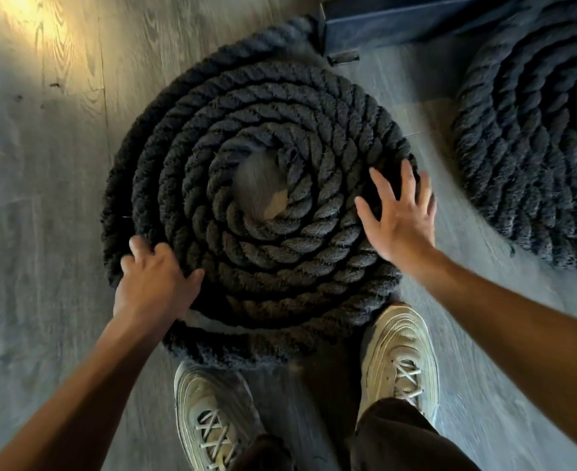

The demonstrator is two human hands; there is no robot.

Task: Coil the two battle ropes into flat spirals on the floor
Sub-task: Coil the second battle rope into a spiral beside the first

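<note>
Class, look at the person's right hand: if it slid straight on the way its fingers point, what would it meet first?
The right hand, open, points up-frame along the near coil's right edge. It would probably brush those outer turns first, then bare floor; height above the rope is unclear.

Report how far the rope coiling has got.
Done, apparently: the second coil at right already lies in a flat spiral, though partly cropped. In hand: the near coil is wound; left hand grips its outer turn, right hand is spread open over its edge. Left: snugging that outer turn.
</note>
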